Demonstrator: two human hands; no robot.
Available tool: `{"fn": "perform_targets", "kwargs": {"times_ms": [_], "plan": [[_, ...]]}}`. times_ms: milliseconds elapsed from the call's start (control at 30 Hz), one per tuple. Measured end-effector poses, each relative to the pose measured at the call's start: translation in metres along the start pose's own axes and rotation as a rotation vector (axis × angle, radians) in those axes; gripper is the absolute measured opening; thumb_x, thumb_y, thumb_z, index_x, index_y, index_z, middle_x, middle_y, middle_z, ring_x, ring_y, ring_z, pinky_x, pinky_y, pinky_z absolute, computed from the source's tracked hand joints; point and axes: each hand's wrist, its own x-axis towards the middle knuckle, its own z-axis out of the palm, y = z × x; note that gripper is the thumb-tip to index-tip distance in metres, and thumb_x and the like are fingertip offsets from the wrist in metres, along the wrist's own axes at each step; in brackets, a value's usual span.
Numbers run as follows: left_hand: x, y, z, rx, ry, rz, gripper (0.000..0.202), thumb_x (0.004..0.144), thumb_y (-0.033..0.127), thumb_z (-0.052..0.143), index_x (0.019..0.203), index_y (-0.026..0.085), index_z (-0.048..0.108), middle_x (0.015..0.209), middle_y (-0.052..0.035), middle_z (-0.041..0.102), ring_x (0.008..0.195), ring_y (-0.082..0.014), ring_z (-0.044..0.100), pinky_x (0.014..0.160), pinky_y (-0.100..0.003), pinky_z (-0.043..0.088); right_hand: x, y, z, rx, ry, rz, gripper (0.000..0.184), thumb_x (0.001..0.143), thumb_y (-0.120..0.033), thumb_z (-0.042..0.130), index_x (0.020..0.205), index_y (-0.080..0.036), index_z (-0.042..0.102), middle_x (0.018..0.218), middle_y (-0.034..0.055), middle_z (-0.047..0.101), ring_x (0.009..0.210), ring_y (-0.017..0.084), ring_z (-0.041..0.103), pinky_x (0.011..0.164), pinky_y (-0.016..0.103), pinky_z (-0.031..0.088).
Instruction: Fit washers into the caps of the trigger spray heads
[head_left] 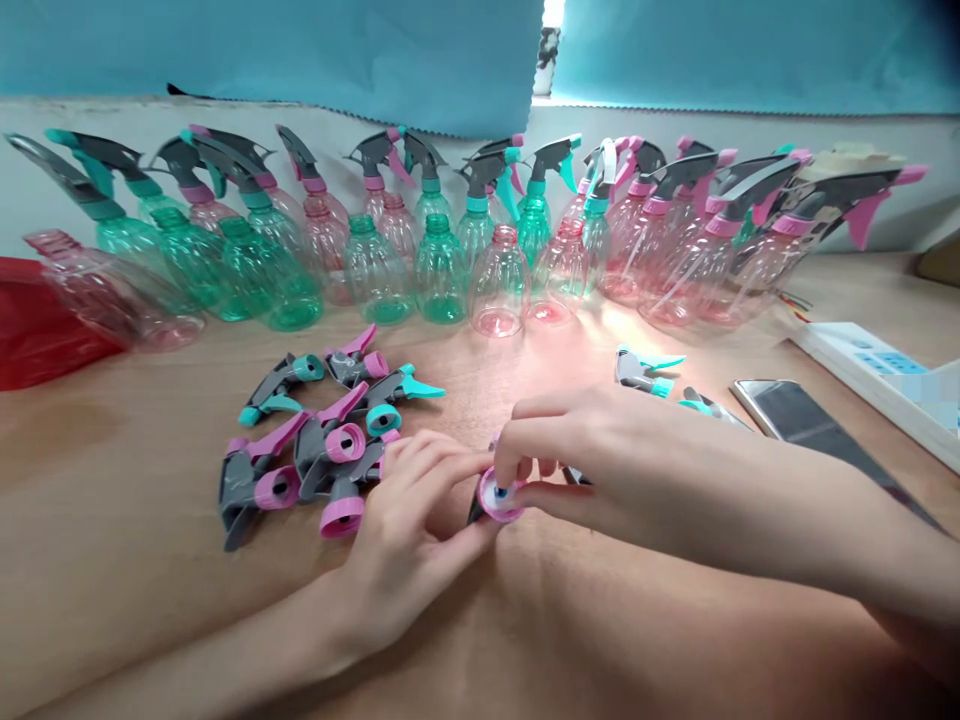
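Note:
Near the front middle of the table, my left hand point(409, 525) is closed around a grey trigger sprayer head with a pink collar point(501, 497). The collar's open underside faces up and toward me. A white disc with a small dark spot shows inside it. My right hand point(574, 450) reaches in from the right, its thumb and finger pinched at the collar's opening. Whatever lies between those fingertips is hidden. Left of my left hand lies a loose pile of grey sprayer heads point(330, 450) with pink or teal collars and triggers.
Pink and green clear spray bottles point(442, 275) line the back of the table, many wearing sprayer heads. To the right are more teal sprayer heads point(641, 372), a phone point(799, 415) and a white box-like device point(885, 370). A red bag point(52, 325) sits at the far left.

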Motion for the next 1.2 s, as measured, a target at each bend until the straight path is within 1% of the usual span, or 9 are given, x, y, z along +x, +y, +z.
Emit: {"fn": "perform_targets", "kwargs": {"times_ms": [133,300,467,567,667,767,900,1033,1200], "plan": [[0.001,0.002,-0.002,0.004,0.009,0.013,0.013,0.083,0.016,0.063,0.095,0.021,0.061,0.089,-0.0017,0.062,0.085,-0.0186,0.055,0.079,-0.036,0.037,-0.001,0.005,0.003,0.055,-0.017,0.003,0.010,0.088,-0.018,0.057,0.078,-0.017,0.059,0.079,-0.0042,0.061,0.072,0.008,0.055,0.061,0.021,0.037],[-0.004,-0.001,-0.003,0.022,-0.069,0.031,0.014,0.086,0.014,0.060,0.098,0.021,0.061,0.091,-0.0012,0.062,0.086,-0.0184,0.054,0.081,-0.036,0.034,0.000,0.010,0.006,0.166,-0.051,0.012,0.004,0.085,-0.017,0.060,0.082,-0.019,0.058,0.081,-0.0057,0.061,0.074,0.007,0.055,0.061,0.019,0.037],[-0.007,-0.003,-0.003,0.055,-0.127,0.061,0.012,0.089,0.013,0.053,0.096,0.019,0.061,0.090,-0.0023,0.061,0.087,-0.0192,0.051,0.080,-0.037,0.032,0.004,0.010,0.008,0.209,-0.061,0.016,0.010,0.083,-0.013,0.060,0.076,-0.018,0.055,0.075,-0.0059,0.059,0.067,0.006,0.051,0.057,0.017,0.034],[-0.007,-0.002,-0.002,0.068,-0.123,0.096,0.014,0.092,0.014,0.050,0.100,0.019,0.060,0.088,-0.0028,0.060,0.085,-0.0189,0.050,0.077,-0.036,0.032,0.006,0.008,0.012,0.247,-0.068,0.061,0.015,0.078,-0.010,0.060,0.072,-0.019,0.049,0.068,-0.0074,0.053,0.059,0.005,0.044,0.050,0.017,0.029],[-0.008,-0.002,-0.001,0.097,-0.126,0.089,0.016,0.094,0.016,0.046,0.097,0.020,0.061,0.084,-0.0026,0.059,0.081,-0.0185,0.049,0.072,-0.035,0.031,0.007,0.006,0.019,0.273,-0.025,0.073,0.023,0.068,-0.006,0.059,0.069,-0.019,0.040,0.064,-0.0085,0.047,0.054,0.005,0.038,0.047,0.017,0.025],[-0.009,-0.001,0.000,0.112,-0.115,0.071,0.019,0.096,0.019,0.043,0.096,0.020,0.062,0.081,-0.0030,0.058,0.078,-0.0182,0.047,0.071,-0.034,0.031,0.006,0.005,0.029,0.279,0.015,0.092,0.025,0.063,-0.005,0.055,0.068,-0.020,0.036,0.063,-0.0081,0.043,0.054,0.006,0.035,0.046,0.019,0.022],[-0.009,0.000,0.000,0.131,-0.119,0.051,0.021,0.097,0.018,0.041,0.105,0.020,0.061,0.079,-0.0026,0.057,0.077,-0.0177,0.046,0.071,-0.035,0.031,0.004,0.003,0.035,0.255,0.026,0.119,0.024,0.064,-0.007,0.053,0.069,-0.021,0.034,0.063,-0.0077,0.041,0.054,0.006,0.033,0.045,0.021,0.020],[-0.009,0.000,0.001,0.110,-0.114,0.080,0.017,0.096,0.016,0.042,0.096,0.020,0.059,0.079,-0.0019,0.055,0.077,-0.0176,0.045,0.070,-0.035,0.029,0.002,0.000,0.032,0.186,0.042,0.098,0.024,0.068,-0.005,0.053,0.071,-0.020,0.034,0.068,-0.0071,0.042,0.057,0.007,0.031,0.049,0.022,0.019],[-0.009,-0.001,0.002,0.098,-0.101,0.109,0.017,0.096,0.016,0.043,0.090,0.020,0.059,0.077,-0.0013,0.054,0.076,-0.0174,0.045,0.069,-0.035,0.027,0.002,-0.003,0.028,0.203,-0.018,0.069,0.024,0.072,-0.006,0.054,0.072,-0.019,0.035,0.071,-0.0062,0.045,0.062,0.007,0.036,0.053,0.022,0.023]]}}
